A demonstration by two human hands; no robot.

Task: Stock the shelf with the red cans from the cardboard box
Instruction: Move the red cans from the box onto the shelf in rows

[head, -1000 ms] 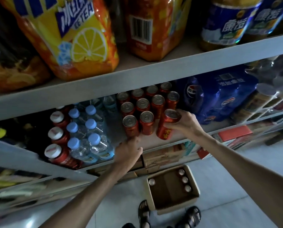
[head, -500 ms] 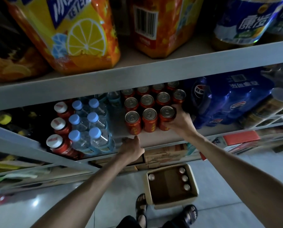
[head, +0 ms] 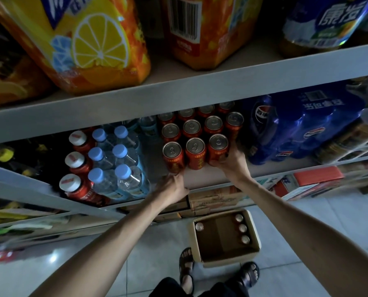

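Head view: silver-topped red cans (head: 194, 154) stand upright; right hand (head: 235, 162) curls fingers (head: 218, 162) round front-right can (head: 218, 146).

On the middle grey shelf (head: 202, 179) now: red silver-topped cans (head: 194, 154) stand upright in tight rows on its board, between a shrink-wrapped pack of clear blue-capped water bottles (head: 119, 166) on the left and a blue wrapped cola pack (head: 296, 129) on the right. The upper shelf (head: 200, 88) carries big orange lemon-printed tea packs (head: 88, 46). Down on the pale tiled floor (head: 114, 266), an open cardboard box (head: 225, 260).

Dim light; pale floor tiles (head: 153, 264), seemingly glossy, with thin joints
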